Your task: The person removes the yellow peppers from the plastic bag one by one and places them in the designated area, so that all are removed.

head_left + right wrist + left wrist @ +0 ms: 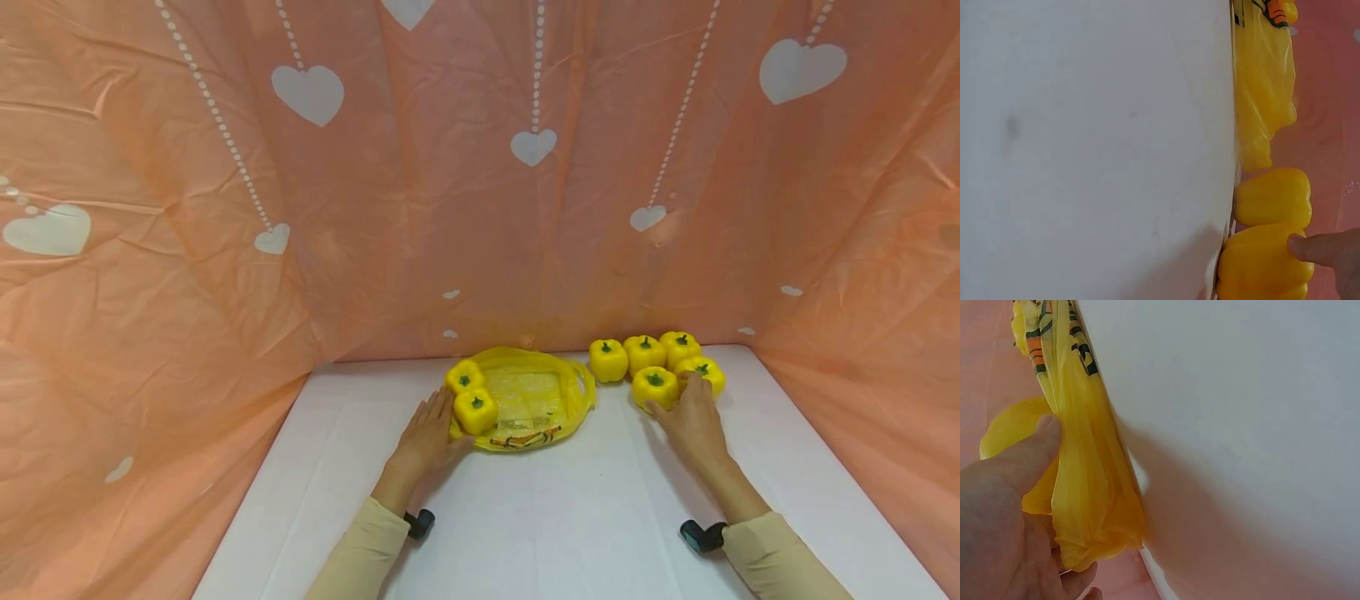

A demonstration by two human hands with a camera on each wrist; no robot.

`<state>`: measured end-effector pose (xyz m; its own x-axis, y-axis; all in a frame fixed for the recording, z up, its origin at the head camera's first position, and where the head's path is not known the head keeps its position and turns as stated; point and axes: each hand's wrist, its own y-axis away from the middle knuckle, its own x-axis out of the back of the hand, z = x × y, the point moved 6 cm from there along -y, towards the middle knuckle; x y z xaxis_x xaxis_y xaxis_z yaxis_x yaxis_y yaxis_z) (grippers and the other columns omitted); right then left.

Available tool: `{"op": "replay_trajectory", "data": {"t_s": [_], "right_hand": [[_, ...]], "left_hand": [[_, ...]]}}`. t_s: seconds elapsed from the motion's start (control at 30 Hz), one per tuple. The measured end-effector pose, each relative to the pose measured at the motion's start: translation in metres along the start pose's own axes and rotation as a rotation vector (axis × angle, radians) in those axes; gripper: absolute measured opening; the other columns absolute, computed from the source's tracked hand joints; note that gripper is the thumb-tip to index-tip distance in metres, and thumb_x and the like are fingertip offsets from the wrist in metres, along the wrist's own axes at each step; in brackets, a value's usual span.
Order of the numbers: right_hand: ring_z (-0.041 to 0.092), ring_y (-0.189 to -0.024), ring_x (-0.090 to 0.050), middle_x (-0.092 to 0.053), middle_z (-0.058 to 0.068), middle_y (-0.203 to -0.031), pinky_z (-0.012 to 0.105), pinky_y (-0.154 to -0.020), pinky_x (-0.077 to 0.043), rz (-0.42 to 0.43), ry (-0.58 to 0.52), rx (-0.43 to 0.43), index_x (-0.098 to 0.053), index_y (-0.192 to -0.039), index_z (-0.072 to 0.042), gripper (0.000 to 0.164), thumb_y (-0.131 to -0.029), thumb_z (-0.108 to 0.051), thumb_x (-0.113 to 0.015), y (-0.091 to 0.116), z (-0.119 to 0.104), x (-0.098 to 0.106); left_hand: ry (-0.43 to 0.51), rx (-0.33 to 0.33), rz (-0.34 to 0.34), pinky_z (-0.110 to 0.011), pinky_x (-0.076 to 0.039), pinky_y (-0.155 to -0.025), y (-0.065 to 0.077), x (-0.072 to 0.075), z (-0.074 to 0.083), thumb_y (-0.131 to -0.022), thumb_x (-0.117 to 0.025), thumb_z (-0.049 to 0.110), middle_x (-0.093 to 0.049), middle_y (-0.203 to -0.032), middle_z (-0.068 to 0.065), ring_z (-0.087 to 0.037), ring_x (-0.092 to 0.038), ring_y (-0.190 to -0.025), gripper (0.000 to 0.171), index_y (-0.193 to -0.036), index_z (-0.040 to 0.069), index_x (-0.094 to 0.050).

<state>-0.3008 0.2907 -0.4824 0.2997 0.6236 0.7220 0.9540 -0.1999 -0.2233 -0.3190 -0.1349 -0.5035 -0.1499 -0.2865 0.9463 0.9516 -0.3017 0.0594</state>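
Beige sleeves (pixel 360 550) enter at bottom, while the left hand (pixel 429 435), fingers straight and thumb apart, touches a yellow plastic bag (pixel 572 408) at lower centre, and the right hand (pixel 697 425) touches a yellow bell pepper (pixel 653 387) at lower right, its fingers' clamping I cannot tell.

The near tabletop (pixel 555 517) leaves passage; bag (pixel 528 392) and peppers (pixel 654 387) obstruct the back.
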Motion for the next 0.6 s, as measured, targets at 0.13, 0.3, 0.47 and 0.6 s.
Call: {"op": "replay_trajectory", "data": {"t_s": [0.13, 0.3, 0.47, 0.6], "right_hand": [[0.045, -0.101, -0.049, -0.043, 0.035, -0.127, 0.061, -0.094, -0.053, 0.043, 0.019, 0.043, -0.034, -0.145, 0.017, 0.076, -0.096, -0.017, -0.081, 0.001, -0.004, 0.005], [0.047, -0.106, -0.048, -0.044, 0.037, -0.130, 0.063, -0.096, -0.052, 0.081, 0.029, 0.100, -0.038, -0.144, 0.018, 0.074, -0.094, -0.015, -0.081, 0.002, -0.011, 0.009], [0.050, -0.117, -0.048, -0.044, 0.038, -0.137, 0.070, -0.107, -0.048, 0.068, 0.033, 0.092, -0.040, -0.145, 0.016, 0.071, -0.096, -0.016, -0.080, 0.003, -0.018, 0.010], [0.051, -0.119, -0.048, -0.047, 0.036, -0.135, 0.069, -0.108, -0.047, 0.072, 0.029, 0.108, -0.044, -0.144, 0.015, 0.067, -0.096, -0.015, -0.080, 0.005, -0.024, 0.011]], "left_hand": [[0.005, 0.002, 0.000, -0.051, -0.011, -0.136, 0.001, 0.000, 0.000, -0.106, -0.066, 0.047, -0.013, -0.178, -0.023, -0.038, -0.016, -0.165, 0.095, -0.168, -0.006, -0.019], [0.000, 0.002, -0.001, -0.051, -0.011, -0.136, 0.001, 0.000, 0.001, -0.106, -0.065, 0.047, -0.013, -0.178, -0.023, -0.038, -0.016, -0.165, 0.095, -0.168, -0.007, -0.019], [-0.006, -0.001, -0.003, -0.051, -0.011, -0.136, 0.001, 0.001, 0.002, -0.106, -0.066, 0.048, -0.014, -0.178, -0.023, -0.038, -0.016, -0.165, 0.095, -0.168, -0.007, -0.020], [-0.009, -0.002, -0.005, -0.051, -0.011, -0.136, 0.002, 0.001, 0.002, -0.106, -0.065, 0.048, -0.014, -0.178, -0.023, -0.038, -0.016, -0.165, 0.095, -0.168, -0.007, -0.019]]}}
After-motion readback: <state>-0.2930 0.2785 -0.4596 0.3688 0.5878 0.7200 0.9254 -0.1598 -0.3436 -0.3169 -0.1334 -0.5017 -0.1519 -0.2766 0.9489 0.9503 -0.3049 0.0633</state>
